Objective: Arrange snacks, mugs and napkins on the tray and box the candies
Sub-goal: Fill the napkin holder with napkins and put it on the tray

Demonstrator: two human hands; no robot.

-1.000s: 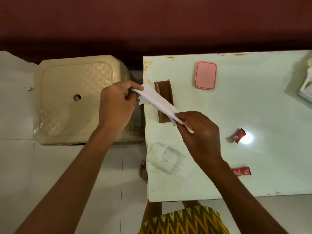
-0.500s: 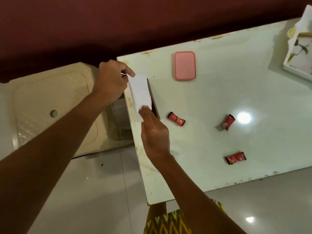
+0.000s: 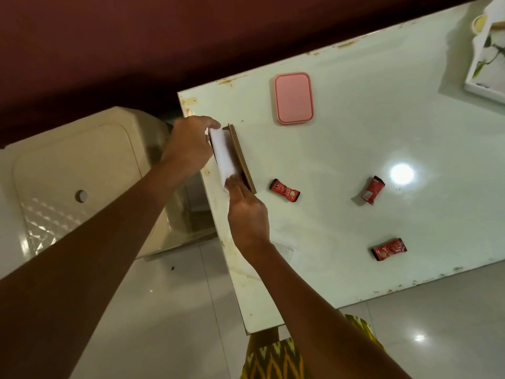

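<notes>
A folded white napkin (image 3: pixel 224 156) stands in a brown napkin holder (image 3: pixel 242 157) near the table's left edge. My left hand (image 3: pixel 188 144) grips the napkin's far end. The fingertips of my right hand (image 3: pixel 246 212) press on its near end. Three red candies lie on the table: one (image 3: pixel 284 190) just right of the holder, one (image 3: pixel 372 190) further right, one (image 3: pixel 389 249) near the front edge. A pink lidded box (image 3: pixel 293 97) sits at the back. A white floral tray (image 3: pixel 485 61) shows at the top right corner.
A pale green table (image 3: pixel 341 149) with worn edges carries everything. A beige plastic stool (image 3: pixel 82 173) stands left of it on the tiled floor. A clear plastic container (image 3: pixel 284 251) lies under my right forearm. A dark red wall runs behind.
The napkin went from held stretched above the table to seated down in the holder. A red candy now lies beside the holder. The view swung left and tilted.
</notes>
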